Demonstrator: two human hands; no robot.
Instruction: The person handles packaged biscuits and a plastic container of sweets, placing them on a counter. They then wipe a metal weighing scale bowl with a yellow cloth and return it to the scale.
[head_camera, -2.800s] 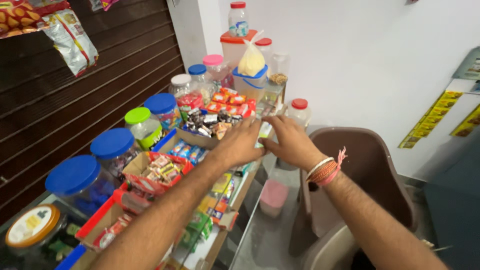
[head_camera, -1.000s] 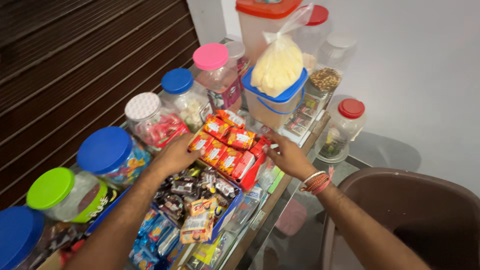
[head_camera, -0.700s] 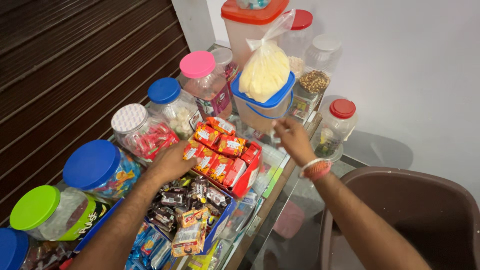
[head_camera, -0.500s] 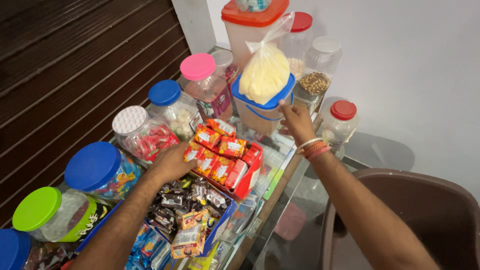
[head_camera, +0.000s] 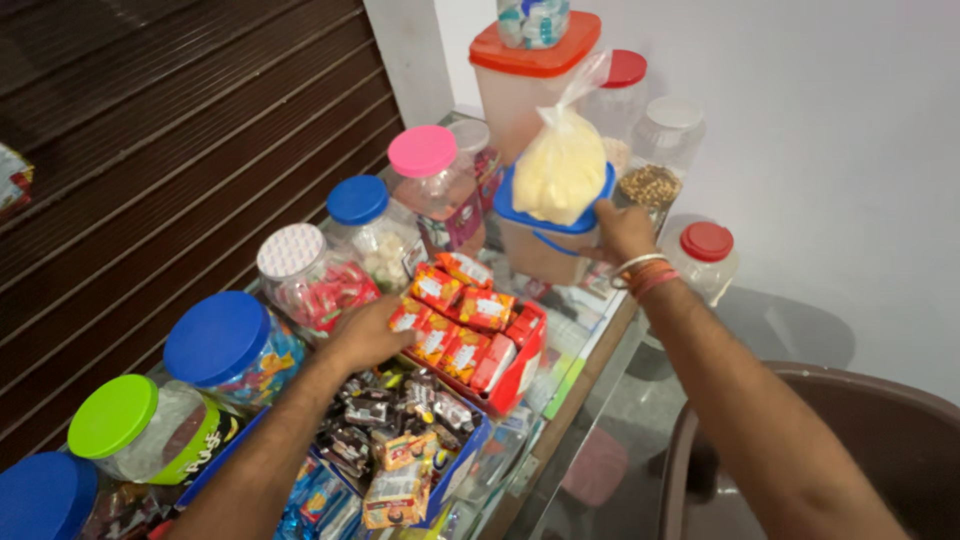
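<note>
My left hand (head_camera: 365, 335) rests on the near left edge of a red box of orange snack packets (head_camera: 470, 325), fingers curled against it. My right hand (head_camera: 622, 230) grips the right side of a blue-lidded plastic container (head_camera: 545, 240) that stands behind the red box. On that lid sits a clear bag of pale yellow snacks (head_camera: 560, 170). A wrist with bangles and red thread shows on my right arm.
Jars line the left: pink lid (head_camera: 425, 155), blue lid (head_camera: 358, 200), white lid (head_camera: 292, 252), large blue lid (head_camera: 218, 338), green lid (head_camera: 112, 415). A blue box of dark sweets (head_camera: 405, 430) sits nearest. A tall orange-lidded tub (head_camera: 535, 60), red-lidded jar (head_camera: 705, 255) and brown chair (head_camera: 850, 440) stand right.
My right hand has left the red box's right edge and moved up and back to the blue-lidded container. My left hand stays at the red box. The view has drawn closer.
</note>
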